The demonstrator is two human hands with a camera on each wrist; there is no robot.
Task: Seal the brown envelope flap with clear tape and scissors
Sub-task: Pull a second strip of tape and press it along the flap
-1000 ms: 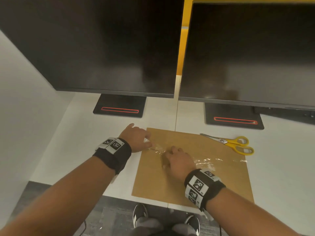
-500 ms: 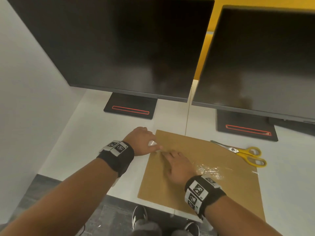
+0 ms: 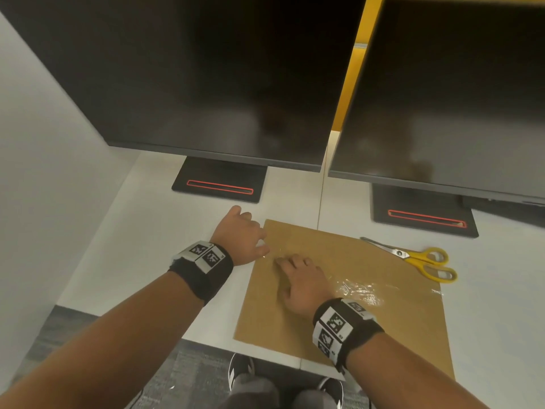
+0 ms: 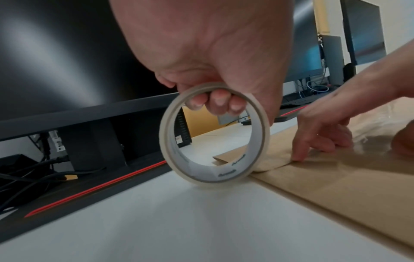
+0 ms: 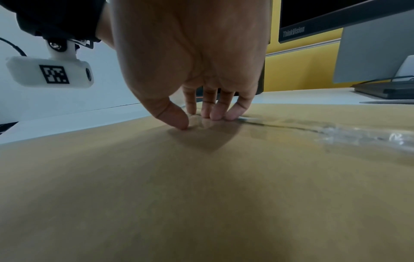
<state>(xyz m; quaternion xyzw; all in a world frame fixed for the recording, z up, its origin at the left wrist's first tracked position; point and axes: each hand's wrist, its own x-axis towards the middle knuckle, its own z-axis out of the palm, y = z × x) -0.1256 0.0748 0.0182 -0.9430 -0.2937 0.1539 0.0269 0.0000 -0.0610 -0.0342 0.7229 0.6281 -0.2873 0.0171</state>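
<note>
A large brown envelope lies flat on the white desk, partly over its front edge. A strip of clear tape runs across it along the flap, wrinkled at its right part. My left hand grips the clear tape roll just off the envelope's left edge, fingers hooked through its core, the roll standing on the desk. My right hand presses straight fingers down on the tape near the envelope's left side. Yellow-handled scissors lie at the envelope's far right corner.
Two dark monitors hang low over the back of the desk, their black bases just behind the envelope. A grey wall closes the left side. My shoes and grey carpet show below the desk edge.
My right hand has slid left along the tape towards the left hand. The left hand with the roll stays at the envelope's left edge. The head view has shifted slightly.
</note>
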